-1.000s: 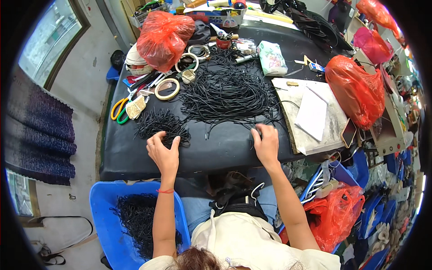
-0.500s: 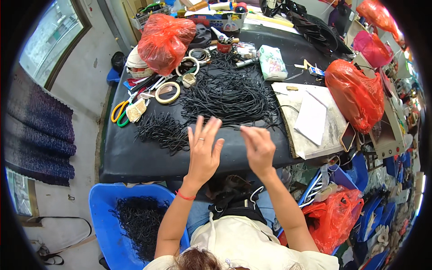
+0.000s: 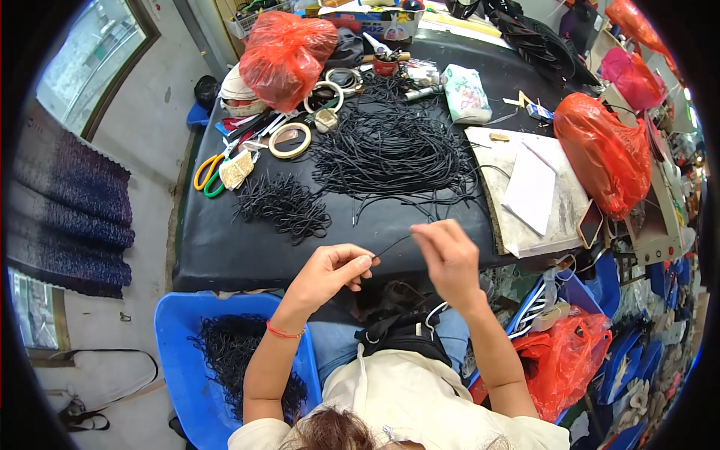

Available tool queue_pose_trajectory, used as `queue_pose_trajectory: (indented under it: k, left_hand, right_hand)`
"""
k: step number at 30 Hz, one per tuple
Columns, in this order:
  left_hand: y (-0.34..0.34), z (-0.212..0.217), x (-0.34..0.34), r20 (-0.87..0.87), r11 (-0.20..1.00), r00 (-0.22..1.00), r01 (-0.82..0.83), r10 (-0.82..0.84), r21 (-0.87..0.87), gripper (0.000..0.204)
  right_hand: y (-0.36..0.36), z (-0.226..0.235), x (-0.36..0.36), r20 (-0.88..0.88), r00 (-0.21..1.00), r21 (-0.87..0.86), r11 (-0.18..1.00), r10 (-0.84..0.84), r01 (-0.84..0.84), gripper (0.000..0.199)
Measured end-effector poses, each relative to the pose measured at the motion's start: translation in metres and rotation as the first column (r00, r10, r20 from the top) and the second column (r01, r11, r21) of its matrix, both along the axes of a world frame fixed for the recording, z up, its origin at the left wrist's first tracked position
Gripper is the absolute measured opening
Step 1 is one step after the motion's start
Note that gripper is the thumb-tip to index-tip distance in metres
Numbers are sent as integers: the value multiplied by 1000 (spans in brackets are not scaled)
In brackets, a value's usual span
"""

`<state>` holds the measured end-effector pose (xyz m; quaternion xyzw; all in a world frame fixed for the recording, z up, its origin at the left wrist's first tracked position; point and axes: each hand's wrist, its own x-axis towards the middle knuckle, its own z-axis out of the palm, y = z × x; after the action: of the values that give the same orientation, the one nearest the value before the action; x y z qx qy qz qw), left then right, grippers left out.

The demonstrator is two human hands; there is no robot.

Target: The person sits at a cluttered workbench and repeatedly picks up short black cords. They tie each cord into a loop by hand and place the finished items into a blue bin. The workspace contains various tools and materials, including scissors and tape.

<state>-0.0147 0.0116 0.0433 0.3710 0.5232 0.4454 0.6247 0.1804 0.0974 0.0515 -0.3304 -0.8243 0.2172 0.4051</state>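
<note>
A thin black cord (image 3: 394,243) stretches between my two hands over the table's front edge. My left hand (image 3: 334,270) is closed, thumb against fingers, on one end of it. The other end sits in the pinched fingers of my right hand (image 3: 448,256), a little higher and to the right. Beyond them spreads a large heap of black cords (image 3: 394,154), some loose ends trailing toward me. A smaller pile of looped black cords (image 3: 281,210) lies to its left on the black table (image 3: 217,255).
A blue bin (image 3: 171,337) holding tangled black cords stands at my left. Scissors (image 3: 210,176) and tape rolls (image 3: 289,140) lie at the table's left. Right are a worn board (image 3: 487,169) with white paper (image 3: 531,187), a phone (image 3: 590,223) and a red bag (image 3: 604,154).
Both hands have drawn back toward me. My left hand, open before, has closed on a cord, which now runs across to my right hand.
</note>
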Motion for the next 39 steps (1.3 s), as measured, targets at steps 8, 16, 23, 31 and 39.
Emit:
queue_pose_trajectory:
  k: [8, 16, 23, 31, 39]
  left_hand:
    - [-12, -17, 23, 201, 960, 938, -278, 281, -41, 18]
    - [-8, -40, 30, 444, 878, 775, -474, 449, -62, 20]
    - [-5, -33, 30, 469, 835, 722, -546, 509, -66, 15]
    - [-11, -33, 16, 536, 898, 725, -396, 433, -190, 12]
    - [-16, -32, 16, 374, 948, 875, -317, 308, -38, 14]
  right_hand:
    - [-7, -9, -30, -137, 966, -23, 976, -218, 217, 9]
    - [-28, -24, -43, 151, 986, -35, 998, 63, -58, 10]
    - [-25, -23, -39, 121, 978, -52, 985, 169, -163, 10]
    - [-16, -14, -31, 79, 979, 51, 980, 189, -194, 15]
    - [-26, -22, -41, -21, 984, 52, 983, 178, -177, 12]
